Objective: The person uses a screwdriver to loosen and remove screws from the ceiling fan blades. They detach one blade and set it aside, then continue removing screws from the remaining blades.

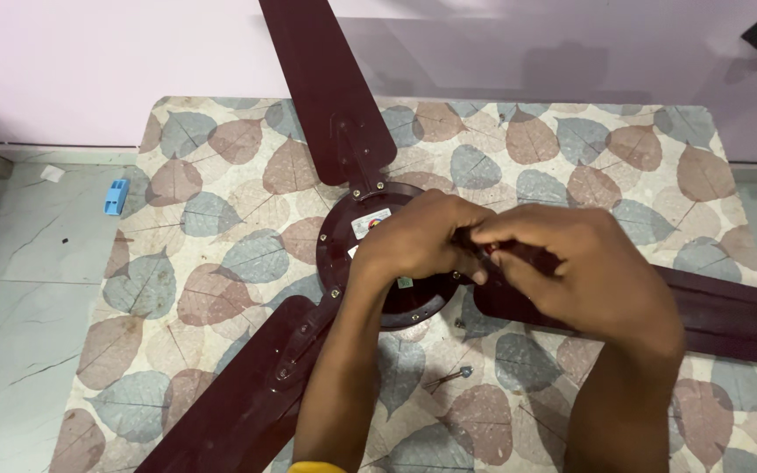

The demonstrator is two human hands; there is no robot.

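Both hands, left (413, 241) and right (571, 263), pinch a small part at my fan (343, 254) hub: heavy, rigid; I'd grip the hub, never its blades.

We are reaching both forearms forward from the lower edge, bringing our left hand (413, 241) and right hand (571, 267) together at the middle, knuckles up, fingers curled, with fingertips (482, 235) meeting and pinching in a closed grip.
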